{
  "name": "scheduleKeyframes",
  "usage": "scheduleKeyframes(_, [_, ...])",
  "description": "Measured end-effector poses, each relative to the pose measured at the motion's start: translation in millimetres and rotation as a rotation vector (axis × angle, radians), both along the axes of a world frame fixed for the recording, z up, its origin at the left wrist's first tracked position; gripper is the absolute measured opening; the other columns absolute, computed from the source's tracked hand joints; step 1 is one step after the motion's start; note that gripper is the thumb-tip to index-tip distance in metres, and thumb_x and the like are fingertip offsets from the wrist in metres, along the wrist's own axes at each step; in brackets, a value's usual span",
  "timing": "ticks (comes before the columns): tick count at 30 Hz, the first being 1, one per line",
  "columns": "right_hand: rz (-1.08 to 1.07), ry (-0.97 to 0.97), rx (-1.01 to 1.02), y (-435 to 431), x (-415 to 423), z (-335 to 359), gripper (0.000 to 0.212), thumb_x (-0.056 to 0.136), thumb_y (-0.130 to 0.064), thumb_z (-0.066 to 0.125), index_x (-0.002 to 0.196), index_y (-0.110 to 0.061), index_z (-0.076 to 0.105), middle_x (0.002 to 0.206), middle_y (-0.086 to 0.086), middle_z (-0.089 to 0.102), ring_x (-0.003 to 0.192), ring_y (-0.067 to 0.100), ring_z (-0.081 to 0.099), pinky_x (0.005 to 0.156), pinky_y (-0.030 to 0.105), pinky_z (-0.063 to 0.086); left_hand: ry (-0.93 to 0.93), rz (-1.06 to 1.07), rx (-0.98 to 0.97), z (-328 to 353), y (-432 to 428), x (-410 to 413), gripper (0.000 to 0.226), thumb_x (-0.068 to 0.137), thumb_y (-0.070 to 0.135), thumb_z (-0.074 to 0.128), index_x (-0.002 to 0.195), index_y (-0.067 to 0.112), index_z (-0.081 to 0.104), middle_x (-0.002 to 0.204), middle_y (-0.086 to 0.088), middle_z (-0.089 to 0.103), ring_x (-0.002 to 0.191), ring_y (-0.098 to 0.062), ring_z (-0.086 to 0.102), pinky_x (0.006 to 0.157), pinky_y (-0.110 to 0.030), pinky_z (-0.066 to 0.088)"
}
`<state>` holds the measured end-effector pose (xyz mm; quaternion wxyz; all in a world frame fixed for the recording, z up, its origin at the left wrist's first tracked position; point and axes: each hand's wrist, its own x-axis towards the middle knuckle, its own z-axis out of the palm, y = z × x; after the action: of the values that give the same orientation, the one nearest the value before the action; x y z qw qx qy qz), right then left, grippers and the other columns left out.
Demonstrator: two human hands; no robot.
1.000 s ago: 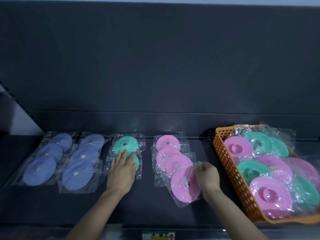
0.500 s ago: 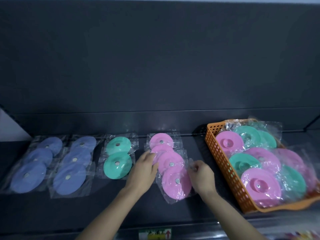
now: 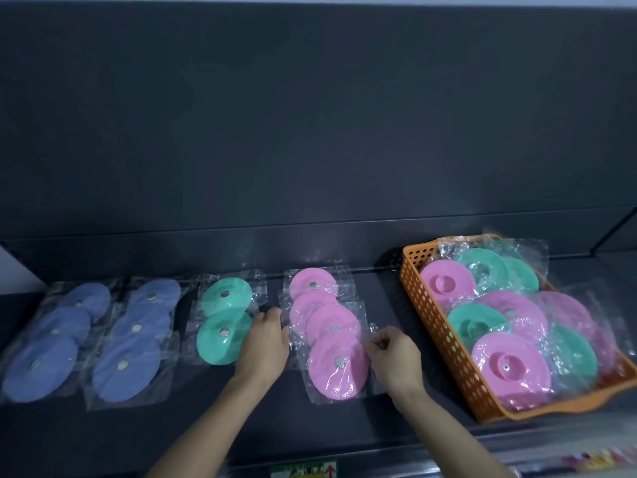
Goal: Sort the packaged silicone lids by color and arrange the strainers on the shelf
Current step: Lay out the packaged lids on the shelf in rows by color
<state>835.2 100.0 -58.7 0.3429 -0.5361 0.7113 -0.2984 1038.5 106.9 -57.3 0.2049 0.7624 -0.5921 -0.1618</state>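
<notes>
Packaged silicone lids lie in colour rows on the dark shelf: two columns of blue lids, two green lids, and a row of several overlapping pink lids. My left hand lies between the green and pink rows, its fingertips touching the left edge of the pink packs. My right hand pinches the clear wrap at the right edge of the front pink lid.
An orange perforated basket stands at the right, piled with several wrapped pink and green lids. A dark back panel rises behind the shelf. A label strip runs along the shelf's front edge.
My left hand left the green lids and moved right to the pink row's left edge. My right hand kept its pinch on the front pink lid's wrap.
</notes>
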Motion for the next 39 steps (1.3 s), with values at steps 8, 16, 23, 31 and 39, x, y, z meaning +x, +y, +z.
scheduleKeyframes(8, [0.115,0.038,0.027,-8,5,1,0.015,0.079,-0.003,0.058,0.090,-0.012,0.063,0.078,-0.005,0.063,0.077,0.016,0.060,0.066,0.021,0.045,0.112,0.027,0.010,6,-13,-4,0.008,0.092,0.008,0.052,0.090,0.005,0.059,0.084,-0.005,0.064,0.070,-0.017,0.059,0.061,-0.028,0.047])
scheduleKeyframes(16, [0.167,0.067,0.001,-6,0,-2,0.016,0.080,-0.012,0.064,0.071,-0.023,0.058,0.068,-0.012,0.060,0.065,0.001,0.054,0.054,0.005,0.039,0.069,0.074,0.018,3,-10,-1,0.027,0.090,0.015,0.059,0.066,0.005,0.054,0.072,-0.013,0.065,0.067,-0.026,0.062,0.060,-0.035,0.047])
scheduleKeyframes(23, [0.002,-0.049,0.051,-7,-1,-2,0.016,0.080,-0.007,0.061,0.068,-0.018,0.060,0.068,-0.005,0.063,0.066,0.012,0.057,0.050,0.013,0.036,0.070,0.083,0.052,6,-5,1,0.016,0.088,0.004,0.052,0.072,0.007,0.049,0.076,-0.010,0.065,0.063,-0.019,0.053,0.057,-0.026,0.036])
scheduleKeyframes(31, [0.000,-0.140,0.080,0,1,-1,0.019,0.082,-0.007,0.063,0.098,-0.015,0.056,0.081,-0.011,0.061,0.078,0.007,0.059,0.061,0.016,0.040,0.262,0.044,0.049,4,-9,-2,0.035,0.086,-0.005,0.051,0.120,0.005,0.052,0.099,-0.007,0.065,0.075,-0.015,0.058,0.065,-0.029,0.050])
scheduleKeyframes(39, [0.044,-0.049,0.033,2,-3,-2,0.032,0.083,-0.005,0.061,0.115,-0.010,0.060,0.082,-0.008,0.063,0.076,0.009,0.061,0.064,0.013,0.047,0.246,-0.018,-0.007,3,-9,-4,0.046,0.089,-0.001,0.047,0.132,0.012,0.048,0.083,0.005,0.058,0.062,-0.007,0.055,0.054,-0.018,0.039])
